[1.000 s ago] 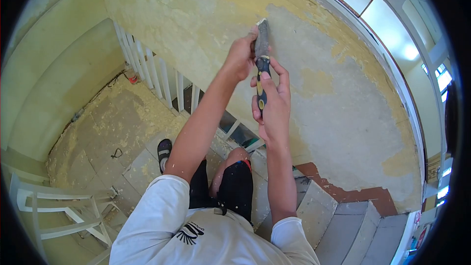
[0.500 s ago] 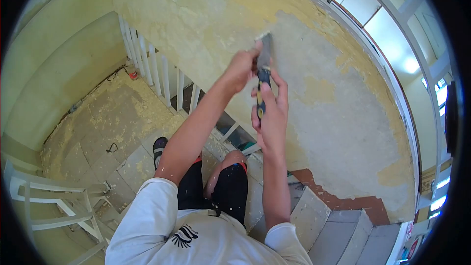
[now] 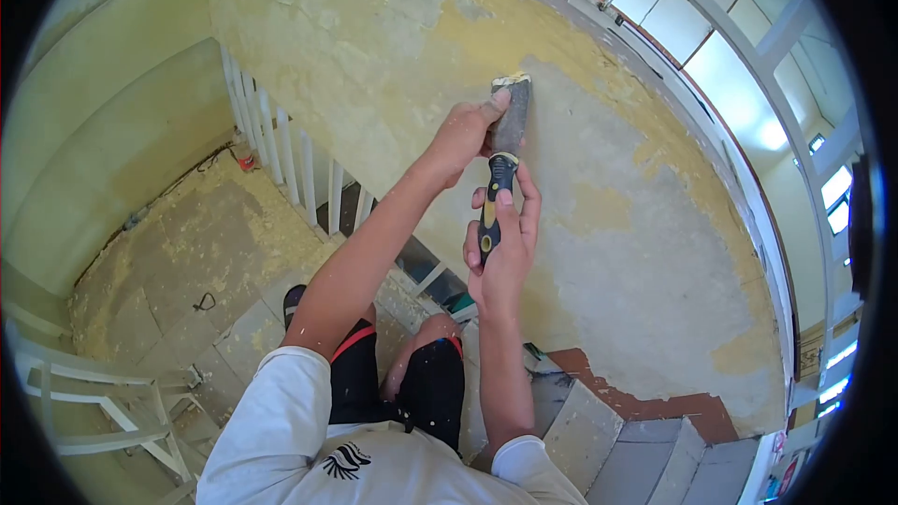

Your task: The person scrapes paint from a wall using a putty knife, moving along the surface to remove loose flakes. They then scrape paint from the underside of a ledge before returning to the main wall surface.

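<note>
A scraper with a wide metal blade and a black and yellow handle lies against the wall, whose yellow paint is partly gone and shows grey beneath. My right hand is wrapped round the handle. With its thumb on the blade, my left hand grips the metal just above the handle; its other fingers are partly hidden behind the blade. Pale flakes sit along the blade's top edge, near the border of yellow paint and grey surface.
White railing bars run beside the wall on the left. Tiled steps descend or rise at the lower right. Paint flakes cover the floor. A white railing frame stands at the lower left.
The scraper's blade has turned its flat face more toward me, and its tip is slightly lower. Both hands have shifted with it, my right hand down and to the left.
</note>
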### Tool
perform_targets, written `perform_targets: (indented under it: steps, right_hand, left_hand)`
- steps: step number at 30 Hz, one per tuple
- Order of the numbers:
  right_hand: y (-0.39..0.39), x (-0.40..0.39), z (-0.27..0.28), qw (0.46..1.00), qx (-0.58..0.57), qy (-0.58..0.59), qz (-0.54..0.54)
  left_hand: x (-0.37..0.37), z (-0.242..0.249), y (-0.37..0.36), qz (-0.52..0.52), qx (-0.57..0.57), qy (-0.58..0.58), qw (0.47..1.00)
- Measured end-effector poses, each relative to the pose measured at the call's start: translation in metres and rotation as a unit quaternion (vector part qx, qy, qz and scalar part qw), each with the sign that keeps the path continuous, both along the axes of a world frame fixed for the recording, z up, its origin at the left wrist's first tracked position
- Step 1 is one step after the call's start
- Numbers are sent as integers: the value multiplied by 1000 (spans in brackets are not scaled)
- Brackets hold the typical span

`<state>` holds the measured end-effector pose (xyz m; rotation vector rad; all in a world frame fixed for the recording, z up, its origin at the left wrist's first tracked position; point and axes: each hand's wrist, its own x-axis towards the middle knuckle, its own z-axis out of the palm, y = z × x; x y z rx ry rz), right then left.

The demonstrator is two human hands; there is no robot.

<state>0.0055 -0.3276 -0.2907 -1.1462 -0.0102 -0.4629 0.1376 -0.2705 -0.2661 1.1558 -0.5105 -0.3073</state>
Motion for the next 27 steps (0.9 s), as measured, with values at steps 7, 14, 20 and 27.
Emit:
perform_targets:
  steps: [7, 14, 20, 27]
  right_hand:
    - [2, -6, 2, 1000, 11, -4, -6]
    - [13, -4, 16, 1000, 7, 6, -5]
    - [11, 16, 22, 998, 43, -40, 28]
    - [19, 10, 5, 994, 87, -66, -2]
  left_hand:
    - [-4, 6, 3, -14, -4, 13, 1000]
    - [0, 10, 5, 4, -29, 16, 999]
    - [11, 31, 8, 11, -8, -32, 999]
    - [2, 28, 6, -6, 42, -57, 997]
